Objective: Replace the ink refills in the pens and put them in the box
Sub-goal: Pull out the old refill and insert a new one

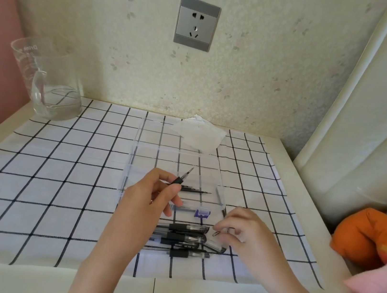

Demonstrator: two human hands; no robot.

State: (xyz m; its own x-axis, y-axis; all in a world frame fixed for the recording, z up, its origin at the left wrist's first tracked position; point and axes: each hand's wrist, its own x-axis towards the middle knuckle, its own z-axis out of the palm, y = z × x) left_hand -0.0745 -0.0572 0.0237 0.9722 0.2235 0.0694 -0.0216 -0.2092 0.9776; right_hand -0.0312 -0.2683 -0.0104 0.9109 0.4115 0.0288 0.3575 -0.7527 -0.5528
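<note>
A glass jug (46, 81) and a tissue (199, 134) sit on the checked cloth (57, 176), wall socket (197, 23) above

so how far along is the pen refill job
Early, it seems. Done: no finished pen shows in the clear box; only a couple of thin dark sticks, perhaps refills, lie inside. In hand: the left hand grips one pen, tip up, over the box; the right hand is at the pile of pens, its grip unclear. Left: that pile on the cloth before the box.
</note>
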